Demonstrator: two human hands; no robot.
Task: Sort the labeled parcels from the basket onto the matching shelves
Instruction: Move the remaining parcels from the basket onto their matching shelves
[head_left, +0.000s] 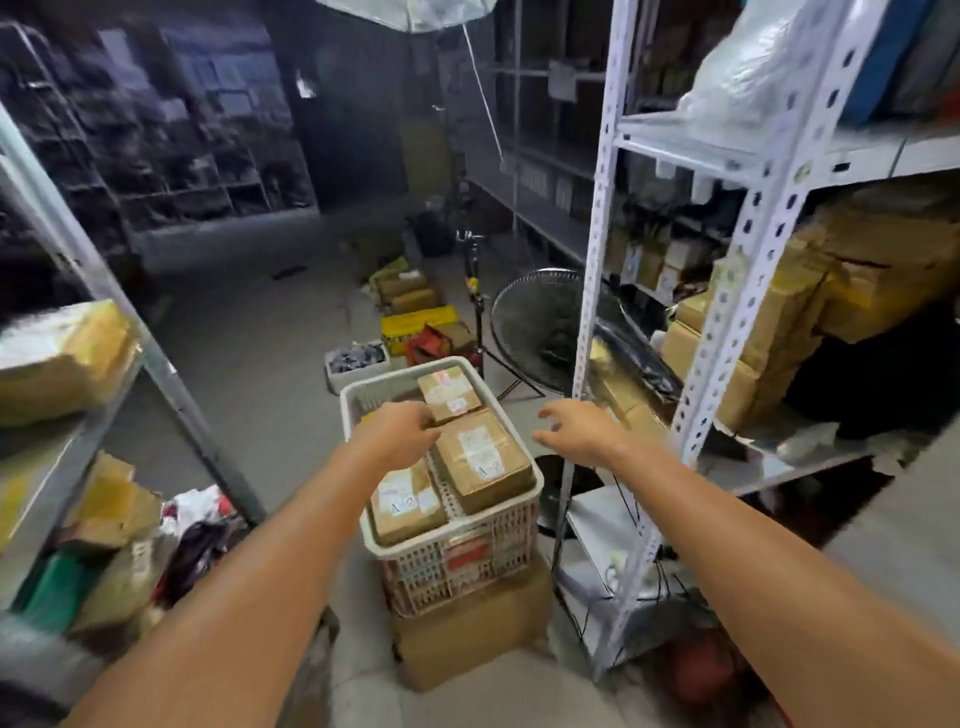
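A white plastic basket (527, 512) stands on a cardboard box in the aisle. It holds brown parcels with white labels: a small one at the far end (449, 393), a larger one marked A-2 (483, 460), and a nearer one marked with an A (408, 501). My left hand (397, 434) reaches into the basket, fingers curled down at the edge of the far small parcel; whether it grips is hidden. My right hand (576, 428) hovers right of the basket with fingers spread and loosely bent, holding nothing.
A white metal shelf rack (727, 312) with cardboard boxes stands close on the right. A grey rack (156, 364) with parcels is on the left. A floor fan (540, 332), a light stand and several boxes sit behind the basket.
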